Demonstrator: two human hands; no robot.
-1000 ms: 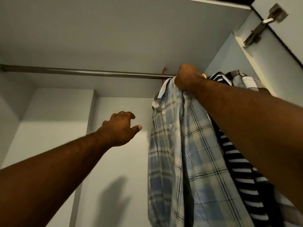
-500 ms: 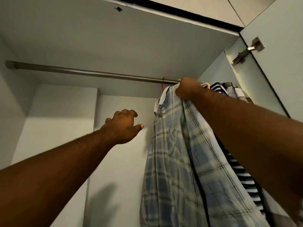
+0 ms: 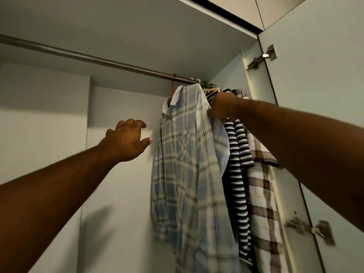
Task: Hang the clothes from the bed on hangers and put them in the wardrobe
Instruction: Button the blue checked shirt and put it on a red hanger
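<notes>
Since a second ago my right hand (image 3: 220, 106) has dropped from the rail (image 3: 88, 57) to the shoulder of the plaid shirt (image 3: 187, 174), which it grips with curled fingers.

Head view: the shirt hangs inside the wardrobe (image 3: 49, 115), off the rail's right end. A red hanger hook (image 3: 173, 83) sits over the bar at the shirt's 12 o'clock. My left hand (image 3: 126, 140) is empty, fingers loosely bent, near the shirt's 9 o'clock.

I judge this shirt hung and only being straightened. Next I would let go and return to the bed for another garment.

The right fingertips and the hanger's body are hidden by cloth. The hem is cut off at 6 o'clock, and the bed is out of view. My forearm partly covers the striped top (image 3: 238, 154) at the shirt's 3 o'clock.
</notes>
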